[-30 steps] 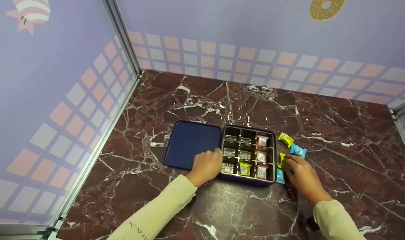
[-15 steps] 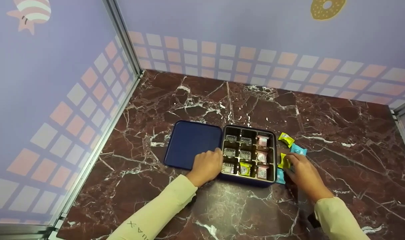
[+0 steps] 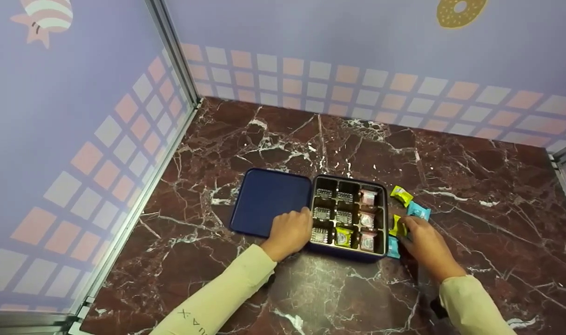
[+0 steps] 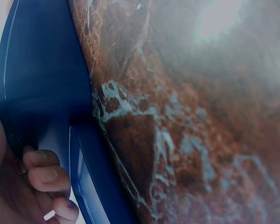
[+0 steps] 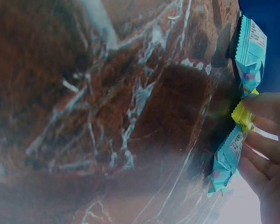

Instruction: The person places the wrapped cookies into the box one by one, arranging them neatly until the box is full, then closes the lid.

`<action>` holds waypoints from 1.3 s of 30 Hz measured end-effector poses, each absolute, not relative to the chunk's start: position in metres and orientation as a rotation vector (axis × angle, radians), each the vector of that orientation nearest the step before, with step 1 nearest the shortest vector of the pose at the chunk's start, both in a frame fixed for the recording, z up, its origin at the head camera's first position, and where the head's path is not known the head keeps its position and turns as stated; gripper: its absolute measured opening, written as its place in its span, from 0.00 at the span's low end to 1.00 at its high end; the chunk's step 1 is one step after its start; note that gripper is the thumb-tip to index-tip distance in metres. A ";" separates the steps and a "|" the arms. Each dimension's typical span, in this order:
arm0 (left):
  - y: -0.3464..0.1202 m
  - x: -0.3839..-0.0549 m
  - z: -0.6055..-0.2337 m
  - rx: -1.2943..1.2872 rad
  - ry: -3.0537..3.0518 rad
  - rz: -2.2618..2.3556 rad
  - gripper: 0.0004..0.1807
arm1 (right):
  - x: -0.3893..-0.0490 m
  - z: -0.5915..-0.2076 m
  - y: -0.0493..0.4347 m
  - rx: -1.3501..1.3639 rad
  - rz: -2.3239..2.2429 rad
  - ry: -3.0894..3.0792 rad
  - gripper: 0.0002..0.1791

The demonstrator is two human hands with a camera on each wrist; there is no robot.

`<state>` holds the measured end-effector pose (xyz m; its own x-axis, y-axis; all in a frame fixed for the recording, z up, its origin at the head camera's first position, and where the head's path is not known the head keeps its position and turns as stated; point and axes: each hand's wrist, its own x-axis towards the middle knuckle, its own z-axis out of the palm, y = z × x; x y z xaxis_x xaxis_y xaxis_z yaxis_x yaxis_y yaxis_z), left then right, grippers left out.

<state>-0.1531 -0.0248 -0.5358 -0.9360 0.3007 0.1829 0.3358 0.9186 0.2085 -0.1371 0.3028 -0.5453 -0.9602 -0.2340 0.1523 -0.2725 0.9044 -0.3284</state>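
Note:
A navy tin box [image 3: 349, 253] with a divided tray stands on the marble-patterned table. Pink wrapped candies [image 3: 367, 219] fill its right column, and a yellow-green candy [image 3: 343, 236] sits in the bottom middle compartment. My left hand [image 3: 290, 234] holds the box's left rim with curled fingers, beside the lid; the exact grip is partly hidden. To the right of the box, my right hand [image 3: 425, 246] pinches a yellow wrapped candy [image 5: 242, 115] between thumb and fingertips. Blue wrapped candies lie on either side of it: one nearer [image 3: 393, 247], one farther [image 3: 419, 211].
Another yellow candy [image 3: 401, 196] lies beyond the blue ones, near the box's back right corner. The navy lid [image 3: 269, 200] lies flat against the box's left side. Patterned panels [image 3: 283, 46] enclose the table at the back and sides.
My right hand has drawn slightly to the right, and more of the yellow candy at its fingertips shows. The left hand and the box have kept their places.

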 end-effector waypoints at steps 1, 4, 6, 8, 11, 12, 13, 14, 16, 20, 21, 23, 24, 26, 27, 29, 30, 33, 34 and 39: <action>-0.025 -0.153 -0.536 -0.490 -2.928 -0.356 0.18 | -0.137 -0.545 0.303 0.400 0.535 -2.955 0.14; -0.025 -0.152 -0.536 -0.493 -2.918 -0.346 0.18 | -0.137 -0.545 0.303 0.408 0.530 -2.969 0.15; -0.025 -0.152 -0.536 -0.494 -2.908 -0.338 0.17 | -0.137 -0.544 0.303 0.401 0.529 -2.993 0.18; -0.025 -0.151 -0.536 -0.495 -2.901 -0.331 0.17 | -0.137 -0.544 0.303 0.388 0.521 -3.022 0.20; -0.025 -0.151 -0.535 -0.495 -2.895 -0.334 0.17 | -0.138 -0.543 0.303 0.368 0.515 -3.047 0.22; -0.025 -0.151 -0.535 -0.495 -2.897 -0.337 0.17 | -0.138 -0.543 0.303 0.365 0.511 -3.052 0.23; -0.025 -0.151 -0.534 -0.495 -2.900 -0.340 0.17 | -0.138 -0.543 0.303 0.363 0.509 -3.057 0.23; -0.025 -0.151 -0.534 -0.494 -2.902 -0.342 0.17 | -0.139 -0.543 0.303 0.363 0.507 -3.062 0.24; -0.025 -0.152 -0.534 -0.493 -2.906 -0.347 0.18 | -0.139 -0.543 0.302 0.360 0.503 -3.073 0.26; -0.025 -0.151 -0.535 -0.494 -2.904 -0.354 0.18 | -0.140 -0.542 0.302 0.350 0.493 -3.100 0.27; -0.025 -0.151 -0.535 -0.494 -2.900 -0.354 0.18 | -0.140 -0.541 0.302 0.347 0.492 -3.104 0.27; -0.025 -0.151 -0.535 -0.495 -2.894 -0.355 0.18 | -0.141 -0.541 0.302 0.348 0.493 -3.104 0.27; -0.025 -0.151 -0.536 -0.495 -2.891 -0.354 0.18 | -0.141 -0.541 0.302 0.350 0.497 -3.100 0.26; -0.026 -0.151 -0.536 -0.493 -2.893 -0.354 0.18 | -0.142 -0.541 0.301 0.359 0.507 -3.089 0.23; -0.026 -0.151 -0.536 -0.492 -2.896 -0.356 0.18 | -0.142 -0.541 0.301 0.361 0.517 -3.083 0.21; -0.026 -0.152 -0.536 -0.492 -2.905 -0.362 0.18 | -0.143 -0.540 0.301 0.369 0.544 -3.072 0.17; -0.025 -0.152 -0.536 -0.491 -2.910 -0.364 0.18 | -0.144 -0.540 0.301 0.372 0.558 -3.067 0.16; -0.025 -0.152 -0.536 -0.485 -2.915 -0.367 0.19 | -0.146 -0.538 0.301 0.375 0.583 -3.059 0.12; -0.025 -0.152 -0.536 -0.483 -2.914 -0.366 0.19 | -0.146 -0.538 0.301 0.379 0.582 -3.056 0.11; -0.025 -0.152 -0.537 -0.472 -2.897 -0.359 0.20 | -0.146 -0.538 0.301 0.392 0.569 -3.038 0.10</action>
